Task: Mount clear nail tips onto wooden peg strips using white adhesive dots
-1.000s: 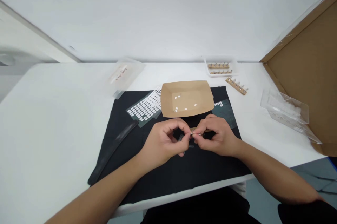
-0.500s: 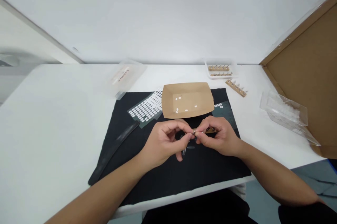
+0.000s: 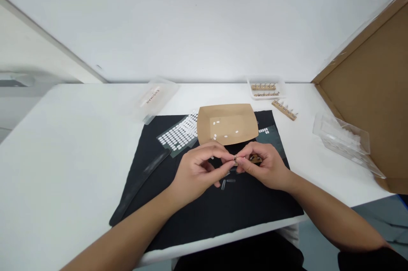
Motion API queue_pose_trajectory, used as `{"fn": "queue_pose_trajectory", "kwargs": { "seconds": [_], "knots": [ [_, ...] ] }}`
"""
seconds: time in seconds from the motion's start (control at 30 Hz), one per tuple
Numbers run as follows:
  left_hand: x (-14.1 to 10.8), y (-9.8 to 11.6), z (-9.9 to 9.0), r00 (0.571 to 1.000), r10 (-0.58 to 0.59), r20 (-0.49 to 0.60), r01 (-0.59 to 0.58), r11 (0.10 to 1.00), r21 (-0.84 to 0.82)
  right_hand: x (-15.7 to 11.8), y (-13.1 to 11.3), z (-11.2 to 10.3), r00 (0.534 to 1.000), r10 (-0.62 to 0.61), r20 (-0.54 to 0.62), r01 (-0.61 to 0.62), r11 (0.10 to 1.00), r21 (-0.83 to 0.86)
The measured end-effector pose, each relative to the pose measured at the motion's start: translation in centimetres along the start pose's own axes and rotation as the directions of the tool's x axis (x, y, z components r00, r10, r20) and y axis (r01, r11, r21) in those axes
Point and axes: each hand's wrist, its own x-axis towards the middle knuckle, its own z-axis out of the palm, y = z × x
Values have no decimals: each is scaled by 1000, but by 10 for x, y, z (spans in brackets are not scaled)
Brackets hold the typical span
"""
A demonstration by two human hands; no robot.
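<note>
My left hand and my right hand meet above a black cloth, thumbs and forefingers pinched together. Between the fingertips of both sits a small shiny metal piece; fingers hide most of it. Partly behind my right fingers is a wooden strip with metal studs. Clear nail tips lie on the cloth just below my hands. Behind them stands a brown paper tray with several small white oval stickers inside.
Sheets of white oval stickers lie left of the tray, and a dark green sheet right. Farther back are a frosted plastic bag, a clear box with studded strips, and a loose strip. A clear case stands near cardboard.
The view has shifted slightly. My left fingers have curled in a little, showing more of the nail tips beneath. Both hands keep their pinch on the small metal piece.
</note>
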Motion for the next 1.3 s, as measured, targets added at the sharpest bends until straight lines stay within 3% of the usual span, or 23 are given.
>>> {"fn": "queue_pose_trajectory", "kwargs": {
  "seconds": [0.3, 0.97, 1.3],
  "knots": [
    [6, 1, -6, 991, -66, 117, 77, 993, -91, 0, -3, -2, 999, 22, 25, -22, 1000, 1],
    [1, -4, -2, 989, -53, 139, 42, 996, 80, 5, -4, -1, 990, 114, 87, -120, 990, 74],
    [1, -4, 3, 993, -46, 113, 30, 990, 138, 8, -1, -1, 995, -24, 101, 42, 981, -188]
  ]
}}
